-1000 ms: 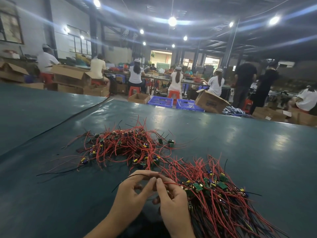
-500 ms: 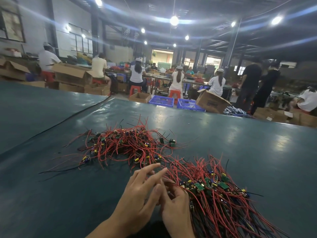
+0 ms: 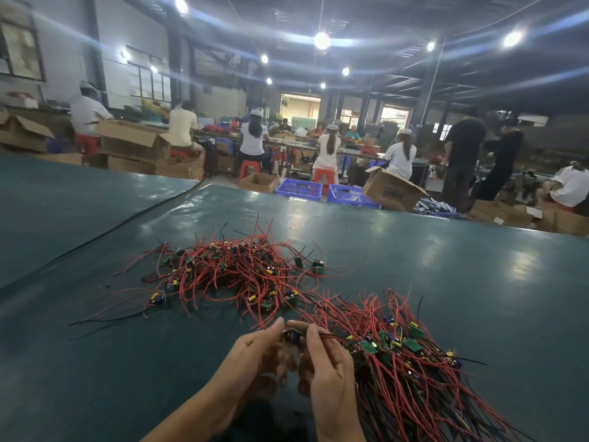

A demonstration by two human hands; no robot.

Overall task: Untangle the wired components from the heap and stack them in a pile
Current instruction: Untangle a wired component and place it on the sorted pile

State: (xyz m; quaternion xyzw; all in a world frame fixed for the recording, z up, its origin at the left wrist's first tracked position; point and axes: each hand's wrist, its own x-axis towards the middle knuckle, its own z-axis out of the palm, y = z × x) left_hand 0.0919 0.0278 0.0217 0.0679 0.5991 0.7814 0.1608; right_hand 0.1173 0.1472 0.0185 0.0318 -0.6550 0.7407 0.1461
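Observation:
A tangled heap [image 3: 236, 272] of small circuit boards with red and black wires lies on the dark green table [image 3: 462, 298], ahead of my hands. A second, more combed pile [image 3: 411, 368] of the same parts spreads to the right of my hands. Between them, my left hand [image 3: 251, 355] and my right hand [image 3: 325, 362] hold one wired component [image 3: 292, 335], a small board with a blue part, pinched between the fingertips of both. Its wires run right into the pile.
A black cable [image 3: 127, 224] runs along a seam in the table at the left. Beyond the far edge stand cardboard boxes [image 3: 390, 189], blue crates [image 3: 299, 188] and several seated and standing people at other benches.
My hands went from drawing out a black wire, through closing together low at the pile's edge, to lifting one small board between the fingertips. Both piles look unchanged.

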